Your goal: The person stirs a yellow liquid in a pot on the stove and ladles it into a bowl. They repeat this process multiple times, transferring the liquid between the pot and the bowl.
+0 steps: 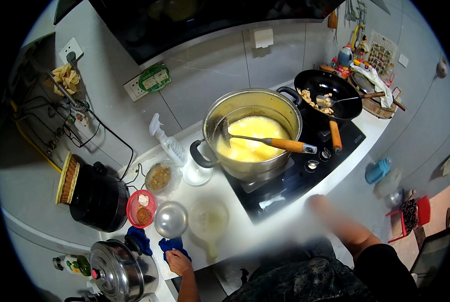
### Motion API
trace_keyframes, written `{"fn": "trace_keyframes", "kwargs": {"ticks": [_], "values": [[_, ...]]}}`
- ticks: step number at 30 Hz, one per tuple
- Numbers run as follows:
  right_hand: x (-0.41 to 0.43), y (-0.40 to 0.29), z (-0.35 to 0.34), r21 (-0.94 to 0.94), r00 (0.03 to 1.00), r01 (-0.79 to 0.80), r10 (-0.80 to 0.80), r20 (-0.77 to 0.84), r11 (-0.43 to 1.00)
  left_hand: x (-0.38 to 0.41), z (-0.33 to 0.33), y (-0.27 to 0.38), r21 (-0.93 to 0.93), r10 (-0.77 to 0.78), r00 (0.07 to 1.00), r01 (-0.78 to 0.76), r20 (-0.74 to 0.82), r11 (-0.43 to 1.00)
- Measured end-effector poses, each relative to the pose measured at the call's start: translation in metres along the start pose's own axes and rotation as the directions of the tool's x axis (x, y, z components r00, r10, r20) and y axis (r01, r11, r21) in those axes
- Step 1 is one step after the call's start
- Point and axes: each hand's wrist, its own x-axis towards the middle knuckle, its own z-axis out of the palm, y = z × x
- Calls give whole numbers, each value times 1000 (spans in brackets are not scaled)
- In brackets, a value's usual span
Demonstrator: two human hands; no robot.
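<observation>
My left hand [177,261] grips a dark blue cloth [172,247] at the front edge of the white counter. A second blue cloth [138,238] lies to its left. Close by are an upturned-looking metal bowl [171,219] and a blurred, pale yellow-green ladle or scoop [209,219]. My right hand [318,204] is at the counter's front edge beside the cooktop; blur hides its fingers. Before me a large steel pot [252,171] holds bright yellow liquid [259,126]. A wooden-handled ladle [289,144] rests across its rim.
A black wok [342,85] with pale cubes and a spatula [355,98] stands on the cooktop [285,196]. Leftward are a spray bottle [172,147], a red basket [134,207], a black appliance [96,200] and a lidded steel pot [115,271]. A red chair [423,211] stands right.
</observation>
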Motion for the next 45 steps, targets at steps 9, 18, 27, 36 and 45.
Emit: {"fn": "trace_keyframes", "kwargs": {"ticks": [9, 18, 27, 36, 45], "values": [[-10, -5, -15, 12, 999, -34, 33, 28, 999, 0, 4, -4, -24, 24, 999, -25, -27, 999], [0, 0, 2, -15, 1000, -5, 5, -13, 1000, 1, 9, -7, -9, 36, 998, -37, -51, 999], [-10, -3, -10, 45, 998, -56, 56, -4, 997, 0, 1, 1, -16, 16, 1000, -16, -17, 1000], [-7, 0, 2, -22, 998, -48, 47, -41, 999, 1, 3, 4, -23, 42, 999, -42, -22, 999], [-5, -2, 0, 3, 997, -76, 76, -9, 997, 1, 5, 0, -34, 52, 998, -53, -31, 998]]}}
